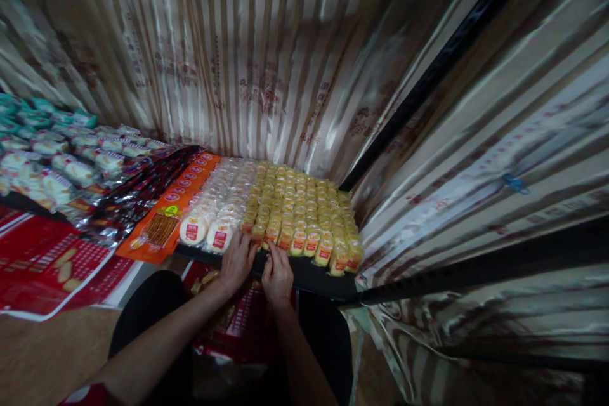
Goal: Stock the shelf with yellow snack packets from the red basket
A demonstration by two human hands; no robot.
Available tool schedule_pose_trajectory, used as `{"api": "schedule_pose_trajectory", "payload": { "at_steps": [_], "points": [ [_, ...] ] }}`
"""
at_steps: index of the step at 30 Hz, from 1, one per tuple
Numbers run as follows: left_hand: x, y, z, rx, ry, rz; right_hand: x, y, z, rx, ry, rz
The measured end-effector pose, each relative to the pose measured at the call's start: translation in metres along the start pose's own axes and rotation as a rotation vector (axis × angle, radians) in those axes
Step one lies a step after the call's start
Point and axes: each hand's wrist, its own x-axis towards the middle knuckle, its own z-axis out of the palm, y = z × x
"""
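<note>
A dark tray (314,276) holds rows of small yellow wrapped snack packs (299,203) and, to their left, white round packs with red labels (214,216). My left hand (236,261) rests at the tray's front edge, fingers curled over the front white and yellow packs. My right hand (276,274) sits beside it, fingertips pinched on a yellow pack in the front row. Both hands touch each other near the row's left end.
Orange snack bags (166,216) and dark foil packs (143,184) lie left of the tray. More white and teal packs (52,152) and red bags (42,266) spread further left. Striped shiny curtain (266,44) hangs behind and to the right, with a black bar (476,273).
</note>
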Motion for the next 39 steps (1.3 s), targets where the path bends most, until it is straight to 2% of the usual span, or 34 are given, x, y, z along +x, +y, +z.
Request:
{"api": "schedule_pose_trajectory", "payload": {
  "at_steps": [4,9,19,28,32,33,36,37,39],
  "points": [
    [-0.001,-0.007,0.009,-0.040,-0.011,0.020,0.001,-0.004,-0.003,0.012,-0.004,0.039],
    [-0.003,-0.016,0.020,-0.083,0.059,0.077,0.002,-0.004,-0.001,-0.059,-0.015,0.051],
    [-0.004,-0.017,0.025,0.044,0.126,0.172,0.002,-0.008,0.008,-0.159,0.065,0.042],
    [-0.007,-0.016,0.012,-0.005,0.003,0.138,0.002,-0.009,-0.002,0.039,0.017,-0.009],
    [-0.028,-0.013,0.002,-0.042,-0.030,0.132,-0.009,-0.021,-0.009,0.120,0.024,-0.052],
    [-0.038,-0.014,0.000,-0.059,-0.051,0.124,-0.016,-0.023,-0.009,0.131,0.002,-0.061],
    [-0.074,-0.025,-0.003,-0.111,-0.178,0.018,-0.047,-0.024,0.000,0.142,-0.176,-0.032],
    [-0.086,-0.031,-0.002,-0.114,-0.241,-0.052,-0.058,-0.021,0.005,0.135,-0.266,0.032],
    [-0.108,-0.045,0.003,-0.138,-0.435,-0.173,-0.077,-0.009,0.018,0.056,-0.505,0.264]
  ]
}}
